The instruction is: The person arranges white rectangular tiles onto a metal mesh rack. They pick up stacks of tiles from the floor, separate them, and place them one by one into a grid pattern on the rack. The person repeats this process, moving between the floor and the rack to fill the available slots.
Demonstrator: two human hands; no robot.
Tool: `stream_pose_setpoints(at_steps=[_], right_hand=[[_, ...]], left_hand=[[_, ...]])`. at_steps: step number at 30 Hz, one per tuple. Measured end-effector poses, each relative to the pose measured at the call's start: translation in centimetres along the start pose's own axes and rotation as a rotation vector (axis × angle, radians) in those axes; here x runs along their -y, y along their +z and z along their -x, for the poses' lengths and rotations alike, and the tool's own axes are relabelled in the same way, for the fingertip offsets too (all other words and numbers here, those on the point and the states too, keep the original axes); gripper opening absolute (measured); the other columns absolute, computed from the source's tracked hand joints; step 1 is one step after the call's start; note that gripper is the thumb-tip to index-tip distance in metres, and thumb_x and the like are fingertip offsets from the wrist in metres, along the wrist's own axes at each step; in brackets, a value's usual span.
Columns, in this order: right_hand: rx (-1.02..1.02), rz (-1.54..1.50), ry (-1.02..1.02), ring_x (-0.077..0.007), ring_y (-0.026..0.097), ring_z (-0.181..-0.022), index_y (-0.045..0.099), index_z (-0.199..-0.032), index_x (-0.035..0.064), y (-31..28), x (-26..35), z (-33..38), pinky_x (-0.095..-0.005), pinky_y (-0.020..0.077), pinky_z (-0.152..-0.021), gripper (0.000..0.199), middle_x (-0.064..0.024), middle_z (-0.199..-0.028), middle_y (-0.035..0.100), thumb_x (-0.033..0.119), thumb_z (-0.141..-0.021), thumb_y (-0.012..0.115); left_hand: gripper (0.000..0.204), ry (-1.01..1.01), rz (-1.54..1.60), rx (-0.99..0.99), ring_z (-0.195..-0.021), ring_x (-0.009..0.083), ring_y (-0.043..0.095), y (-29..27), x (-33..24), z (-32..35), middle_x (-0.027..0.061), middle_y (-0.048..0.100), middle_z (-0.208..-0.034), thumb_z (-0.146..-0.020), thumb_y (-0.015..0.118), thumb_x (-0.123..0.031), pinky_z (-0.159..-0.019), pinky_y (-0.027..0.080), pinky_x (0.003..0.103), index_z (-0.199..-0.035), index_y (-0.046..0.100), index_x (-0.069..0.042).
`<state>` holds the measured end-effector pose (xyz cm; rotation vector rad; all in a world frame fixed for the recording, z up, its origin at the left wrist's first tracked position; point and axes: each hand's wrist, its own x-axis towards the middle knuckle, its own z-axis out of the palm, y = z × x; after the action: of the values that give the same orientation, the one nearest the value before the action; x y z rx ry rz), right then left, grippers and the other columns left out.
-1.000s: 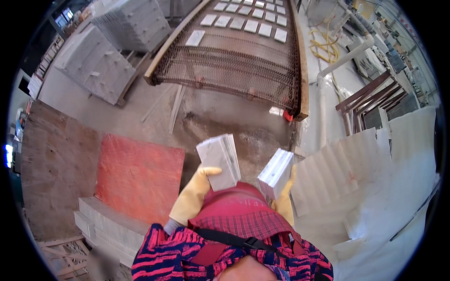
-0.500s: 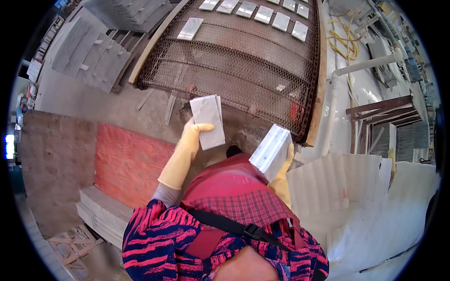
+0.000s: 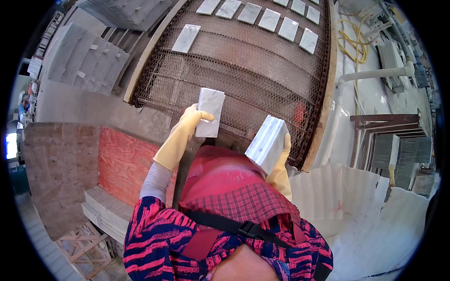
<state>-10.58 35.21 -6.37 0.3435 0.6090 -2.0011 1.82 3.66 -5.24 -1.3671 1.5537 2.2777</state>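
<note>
My left hand (image 3: 190,122), in a yellow rubber glove, is closed on a few thin white marble tiles (image 3: 210,110), its thumb across the top face. These tiles are over the near edge of a wire-mesh conveyor belt (image 3: 225,70). My right hand (image 3: 281,171), gloved alike, grips a thicker stack of marble tiles (image 3: 268,145) close to my red apron; its fingers are partly hidden behind the stack. Farther up the belt lies a single white tile (image 3: 186,38) on the left, with rows of more tiles (image 3: 269,20) beyond it.
Wooden rails (image 3: 318,126) border the belt. On the left stand grey slab stacks (image 3: 86,58), a red board (image 3: 126,164) and pale stacked slabs (image 3: 110,210). To the right are a white pipe (image 3: 375,74), a yellow hose (image 3: 358,42), a metal rack (image 3: 389,119) and pale corrugated sheeting (image 3: 323,187).
I have come closer to the belt, whose tiles appear nearer. My left hand has carried its tiles forward over the belt's near edge. My right hand still holds its stack.
</note>
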Motion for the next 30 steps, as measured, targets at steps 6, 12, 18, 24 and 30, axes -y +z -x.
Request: stream_pose_setpoints(at_steps=[6,12,18,24,30], right_hand=[[-0.078,-0.076,-0.070,-0.0313,0.067,-0.119,0.060,-0.148,0.0163,1.5,-0.8,-2.3,-0.0528,0.0546,-0.103,0.084,-0.0070,-0.134,0.070,0.074,-0.088,0.069],[-0.065,-0.128,-0.068,-0.0304,0.069,-0.114,0.065,-0.142,0.0162,3.9,-1.9,-4.8,-0.0517,0.0564,-0.100,0.074,-0.0063,-0.127,0.073,0.069,-0.090,0.072],[-0.079,-0.069,0.013,-0.0293,0.068,-0.117,0.064,-0.144,0.0149,7.3,-3.6,-6.9,-0.0491,0.0540,-0.104,0.076,-0.0065,-0.131,0.072,0.069,-0.091,0.069],[-0.068,-0.013,0.086,-0.0289,0.070,-0.116,0.067,-0.139,0.0128,10.6,-4.0,-10.0,-0.0477,0.0554,-0.104,0.069,-0.0082,-0.129,0.074,0.064,-0.094,0.067],[-0.075,0.507,-0.031,-0.0277,0.062,-0.130,0.049,-0.157,0.0097,18.6,-4.5,-12.7,-0.0431,0.0496,-0.111,0.075,-0.0135,-0.144,0.063,0.043,-0.095,0.074]], left_hand=[[0.055,-0.021,-0.132,0.058,-0.107,0.0303,0.075,-2.3,-1.1,-1.8,0.0167,0.076,-0.123,-0.084,0.082,-0.014,-0.095,0.059,0.044,-0.134,0.066,0.002],[0.066,0.041,-0.732,-0.063,-0.120,0.0350,0.071,-3.2,-2.0,-2.3,0.0249,0.074,-0.127,-0.087,0.084,-0.038,-0.103,0.055,0.044,-0.133,0.065,0.004],[0.068,0.058,-1.081,-0.129,-0.129,0.0400,0.066,-3.5,-4.3,-0.7,0.0282,0.069,-0.135,-0.093,0.075,-0.049,-0.109,0.051,0.047,-0.138,0.064,0.001],[0.056,0.328,-0.501,-0.091,-0.112,0.0230,0.071,-3.5,-7.8,3.2,0.0161,0.074,-0.128,-0.102,0.072,-0.036,-0.099,0.056,0.038,-0.150,0.061,-0.009],[0.074,0.228,0.035,0.283,-0.135,0.0265,0.061,-2.2,-5.9,2.1,0.0170,0.063,-0.148,-0.100,0.074,-0.044,-0.113,0.049,0.041,-0.159,0.048,-0.006]])
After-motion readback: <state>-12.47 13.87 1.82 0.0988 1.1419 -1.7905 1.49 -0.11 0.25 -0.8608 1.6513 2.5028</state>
